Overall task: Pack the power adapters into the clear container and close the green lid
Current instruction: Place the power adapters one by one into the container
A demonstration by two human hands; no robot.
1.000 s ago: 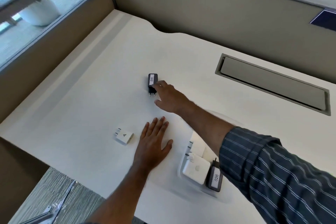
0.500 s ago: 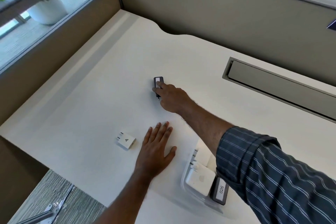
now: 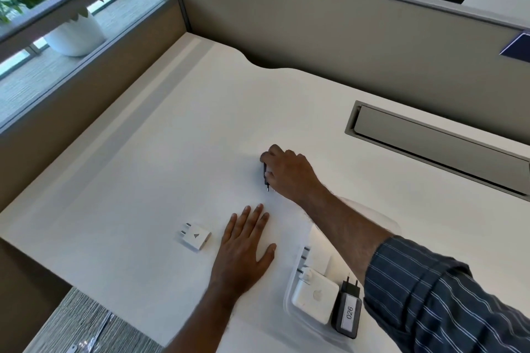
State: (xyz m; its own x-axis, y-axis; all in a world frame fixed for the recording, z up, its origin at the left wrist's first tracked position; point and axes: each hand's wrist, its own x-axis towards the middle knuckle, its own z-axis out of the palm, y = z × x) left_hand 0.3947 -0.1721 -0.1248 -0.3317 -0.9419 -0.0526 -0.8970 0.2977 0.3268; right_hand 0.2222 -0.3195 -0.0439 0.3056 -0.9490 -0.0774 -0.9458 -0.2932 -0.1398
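Note:
My right hand [image 3: 288, 173] is closed over a small black adapter [image 3: 265, 174] in the middle of the white desk [image 3: 172, 152]; only its left edge and prongs show. Flat on the desk, fingers spread, lies my left hand [image 3: 243, 249]. A small white adapter [image 3: 195, 235] sits just left of it. The clear container [image 3: 292, 286] stands at the lower right, partly under my right forearm. Inside it lie a large white adapter [image 3: 315, 296] and a black adapter labelled 026 [image 3: 347, 312]. No green lid is in view.
A grey cable flap [image 3: 438, 149] is set into the desk at the right. Beige partition walls [image 3: 315, 26] close off the back and left, with a window above the left wall. The desk's near edge runs along the lower left, with floor below.
My right hand has come down over the black adapter and closed on it, hiding its label. The left hand stays flat on the desk. The view has shifted slightly.

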